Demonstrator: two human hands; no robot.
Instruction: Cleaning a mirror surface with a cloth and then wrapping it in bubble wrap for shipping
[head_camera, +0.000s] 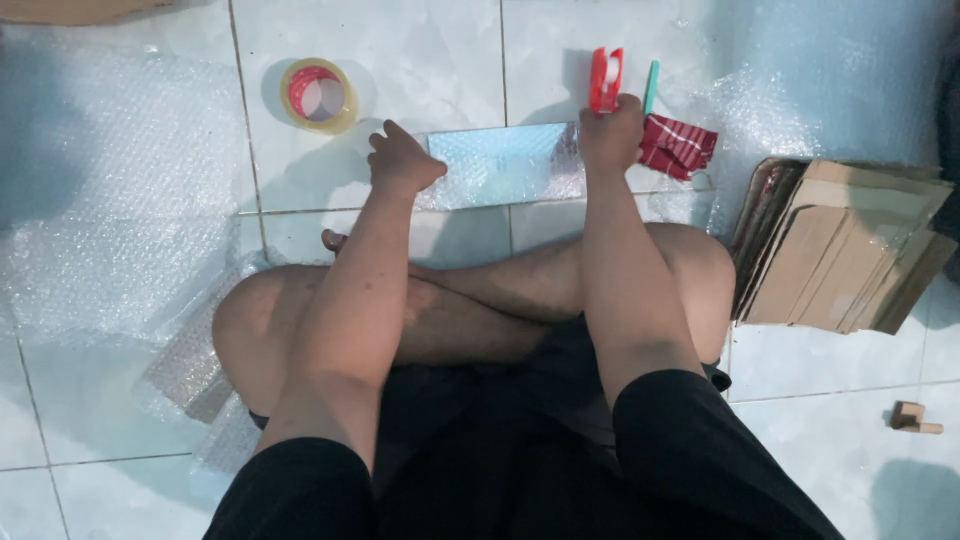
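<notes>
A box wrapped in bubble wrap (505, 165) lies on the tiled floor in front of my crossed legs. My left hand (402, 160) presses on its left end, fingers curled over the wrap. At its right end my right hand (610, 132) is closed around a red tape dispenser (605, 78) that stands up from my fist. A teal stick-like tool (651, 87) pokes up just right of that hand; whether the hand holds it too is unclear.
A roll of tape (318, 95) lies behind the box at the left. A red striped packet (678, 146) sits beside my right hand. Flattened cardboard boxes (845, 245) are stacked at the right. Bubble wrap sheets (110, 200) cover the floor at the left. A small wooden piece (912, 418) lies at the lower right.
</notes>
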